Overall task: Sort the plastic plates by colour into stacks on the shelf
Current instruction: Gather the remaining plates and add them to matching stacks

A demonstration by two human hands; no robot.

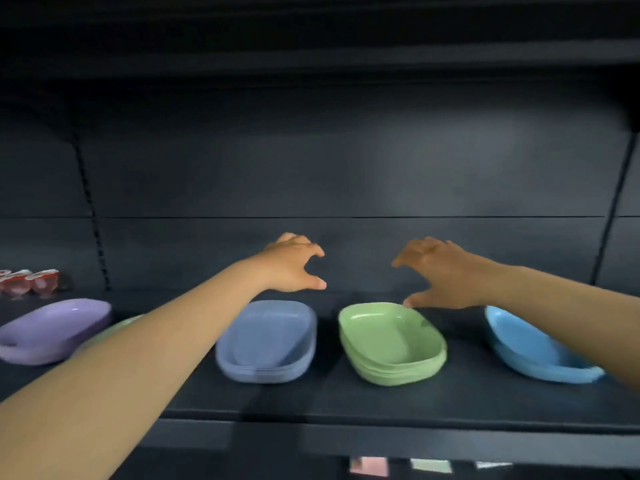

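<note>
On the dark shelf [346, 400] we see the plastic plates gathered in stacks by colour: a slate-blue stack [266, 341] left of centre, a green stack [391, 344] just right of it, a sky-blue stack [533, 351] further right and partly behind our right forearm, and a lilac stack [52, 330] at the far left. Between the lilac and slate-blue stacks a pale green plate [121, 323] peeks out from behind our left forearm; we cannot tell how many lie there. Our left hand [291, 265] hangs above the far edge of the slate-blue stack, fingers spread and loosely bent, holding nothing. Our right hand [440, 275] reaches over the far rim of the green stack, likewise spread and empty; its thumb tip sits at the rim, though we cannot tell whether it touches. At the back left of the shelf stand some red-and-white cups [31, 282]. Below the shelf edge, small blurred labels [398, 465] show.
</note>
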